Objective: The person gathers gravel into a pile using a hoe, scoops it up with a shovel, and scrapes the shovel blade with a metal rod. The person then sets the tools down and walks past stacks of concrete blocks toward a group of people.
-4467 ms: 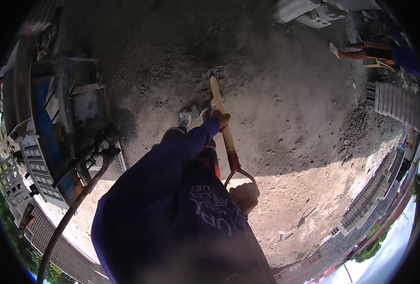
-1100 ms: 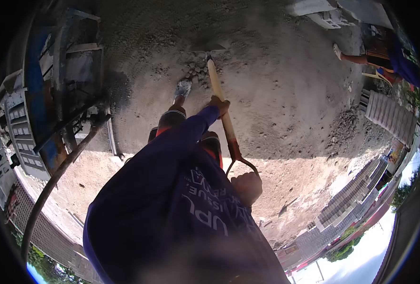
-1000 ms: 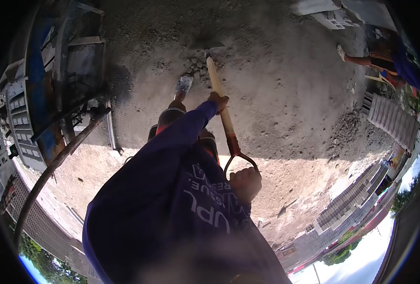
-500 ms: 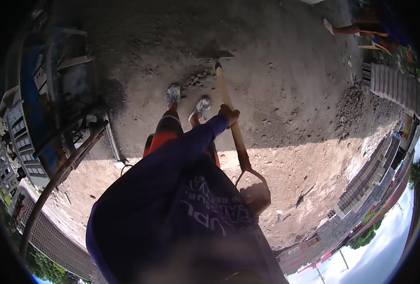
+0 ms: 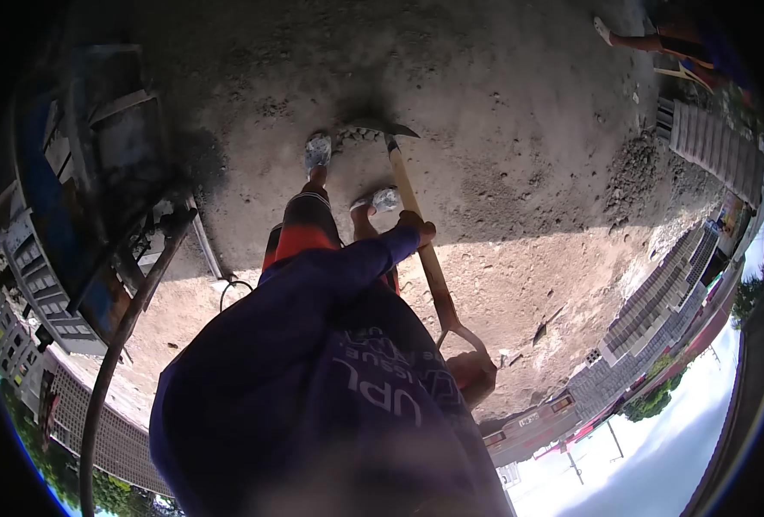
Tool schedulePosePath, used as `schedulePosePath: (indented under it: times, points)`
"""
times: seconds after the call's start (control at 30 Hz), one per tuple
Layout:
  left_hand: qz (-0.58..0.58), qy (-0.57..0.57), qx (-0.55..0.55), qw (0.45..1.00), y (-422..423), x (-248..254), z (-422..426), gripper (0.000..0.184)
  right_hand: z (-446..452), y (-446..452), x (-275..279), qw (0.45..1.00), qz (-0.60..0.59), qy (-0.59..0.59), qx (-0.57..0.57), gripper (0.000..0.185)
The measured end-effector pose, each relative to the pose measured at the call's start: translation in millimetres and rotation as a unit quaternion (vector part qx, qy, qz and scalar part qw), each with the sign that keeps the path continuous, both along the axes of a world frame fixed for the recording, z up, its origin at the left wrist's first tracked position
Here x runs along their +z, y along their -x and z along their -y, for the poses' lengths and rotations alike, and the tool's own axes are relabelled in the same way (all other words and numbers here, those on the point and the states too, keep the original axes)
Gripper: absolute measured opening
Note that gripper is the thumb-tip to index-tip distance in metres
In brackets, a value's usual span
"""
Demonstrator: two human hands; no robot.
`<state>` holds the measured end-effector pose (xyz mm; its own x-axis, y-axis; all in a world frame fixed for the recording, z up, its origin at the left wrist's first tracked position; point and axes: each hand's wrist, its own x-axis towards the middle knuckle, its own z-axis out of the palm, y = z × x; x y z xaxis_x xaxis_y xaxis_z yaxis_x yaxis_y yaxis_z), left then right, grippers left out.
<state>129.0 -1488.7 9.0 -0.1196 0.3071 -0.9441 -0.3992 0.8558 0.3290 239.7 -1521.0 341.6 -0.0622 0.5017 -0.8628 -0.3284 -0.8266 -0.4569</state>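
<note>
A shovel (image 5: 420, 237) slants down the middle of the view, its dark metal blade (image 5: 380, 127) low over the dirt beside small stones (image 5: 360, 133). My left hand (image 5: 417, 228) is wrapped round the wooden shaft, about midway along it. At the lower end, my right hand (image 5: 473, 376) is closed on the Y-shaped grip (image 5: 465, 334), close to my body. My two dusty shoes (image 5: 318, 150) stand on the ground left of the shaft.
Metal and wooden frames (image 5: 110, 172) with a curved pole (image 5: 110, 353) stand on the left. Stacked blocks (image 5: 649, 319) and corrugated sheets (image 5: 716, 151) lie on the right. Another person's leg (image 5: 636, 41) shows at the upper right. Rubble (image 5: 640, 172) lies near the sheets.
Compared with half a second ago, the blade is lower in view and turned more edge-on. Both hands have shifted lower in view, still on the shovel.
</note>
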Motion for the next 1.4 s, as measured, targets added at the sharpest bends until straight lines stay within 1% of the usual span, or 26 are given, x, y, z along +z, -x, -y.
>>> schedulePosePath:
  times: [0.13,0.17,0.27,0.3,0.33,0.37,0.47,0.5,0.53,0.6,0.63,0.67,0.7,0.73,0.83,0.93,0.97,1.0,1.07,1.13,1.17,1.2,1.23,1.27,1.3,1.4]
  points:
    - [-0.033,-0.050,0.017,0.998,19.8,5.5,-7.1,0.040,-8.1,15.7,1.3,0.997,0.046,-0.044,0.044,0.029]
    - [-0.028,0.002,0.074,0.997,15.4,-5.1,-14.9,0.039,-10.8,22.2,-2.9,0.995,0.069,-0.048,0.049,0.030]
    - [0.035,-0.049,-0.008,0.998,60.6,1.3,-20.7,0.039,-17.8,41.7,-15.7,0.979,0.168,-0.068,0.099,0.035]
    - [-0.032,-0.007,0.021,0.999,54.1,-9.5,-26.8,0.036,-20.4,48.0,-19.7,0.968,0.204,-0.077,0.124,0.036]
    - [-0.080,-0.099,-0.151,0.980,62.4,-10.4,-32.0,0.035,-23.4,51.7,-21.6,0.954,0.243,-0.089,0.152,0.038]
    - [-0.124,-0.188,-0.320,0.920,72.3,-13.0,-38.1,0.034,-29.0,52.9,-25.4,0.938,0.276,-0.105,0.181,0.039]
    - [-0.063,-0.126,-0.186,0.972,49.6,-24.9,-50.2,0.014,-51.6,37.2,-33.6,0.879,0.348,-0.182,0.271,0.041]
    - [-0.036,-0.109,-0.145,0.983,50.7,-24.1,-57.7,0.015,-59.2,34.0,-35.6,0.853,0.371,-0.210,0.300,0.042]
    - [-0.012,-0.091,-0.107,0.990,50.0,-23.0,-63.7,0.015,-68.0,32.4,-33.2,0.854,0.356,-0.225,0.306,0.042]
    - [0.031,-0.052,-0.034,0.998,57.0,-12.5,-72.4,0.018,-87.7,12.2,-41.2,0.709,0.418,-0.370,0.431,0.039]
    - [0.053,-0.031,0.001,0.998,57.5,-2.8,-74.3,0.020,-109.7,4.3,-42.9,0.590,0.409,-0.482,0.502,0.035]
    - [0.065,-0.016,0.035,0.997,53.4,6.9,-77.4,0.022,-129.7,3.9,-42.5,0.427,0.405,-0.603,0.538,0.032]
    - [0.067,-0.002,0.071,0.995,56.0,11.0,-82.4,0.024,-149.5,3.3,-41.8,0.275,0.395,-0.703,0.524,0.028]
    - [0.066,0.013,0.109,0.992,59.5,9.0,-87.7,0.027,-163.8,18.9,-36.9,0.162,0.384,-0.751,0.513,0.026]
    - [0.049,-0.003,0.142,0.989,64.8,9.0,-110.7,0.033,-183.7,41.6,-35.2,0.433,0.418,-0.652,0.462,0.022]
    - [0.051,-0.003,0.218,0.975,72.9,13.7,-143.3,0.035,-236.4,49.4,-29.1,0.474,0.370,-0.598,0.531,0.027]
    - [0.044,-0.006,0.232,0.972,74.1,14.3,-153.9,0.037,-259.7,50.4,-27.6,0.448,0.291,-0.619,0.576,0.033]
    - [0.036,-0.006,0.245,0.969,75.0,13.5,-164.5,0.039,-282.8,56.5,-25.7,0.379,0.201,-0.670,0.606,0.040]
    - [0.034,0.008,0.330,0.943,68.7,6.9,-194.8,0.041,-323.9,56.0,-33.7,0.366,0.106,-0.696,0.608,0.065]
    - [0.047,0.019,0.407,0.912,62.6,1.4,-233.7,0.041,-380.9,46.5,-43.7,0.262,0.065,-0.738,0.618,0.076]
    - [0.022,0.026,0.485,0.874,53.6,-4.6,-257.3,0.039,-411.6,35.5,-48.6,0.217,0.060,-0.742,0.631,0.079]
    - [-0.002,0.034,0.523,0.851,40.5,-10.9,-281.0,0.039,-440.3,23.1,-54.5,0.199,0.053,-0.744,0.635,0.083]
    - [-0.023,0.039,0.553,0.832,27.7,-15.6,-305.6,0.039,-465.3,10.0,-58.7,0.197,0.046,-0.744,0.636,0.088]
    - [-0.045,0.039,0.580,0.812,19.0,-22.6,-326.8,0.039,-485.0,-0.7,-66.9,0.214,0.034,-0.759,0.614,0.083]
    - [-0.033,0.028,0.576,0.816,10.8,-23.2,-340.8,0.041,-502.4,-15.4,-68.8,0.250,0.033,-0.725,0.641,0.068]
    - [-0.018,0.020,0.571,0.821,-17.4,-32.4,-368.9,0.045,-537.3,-66.6,-89.1,0.258,0.082,-0.708,0.652,0.062]
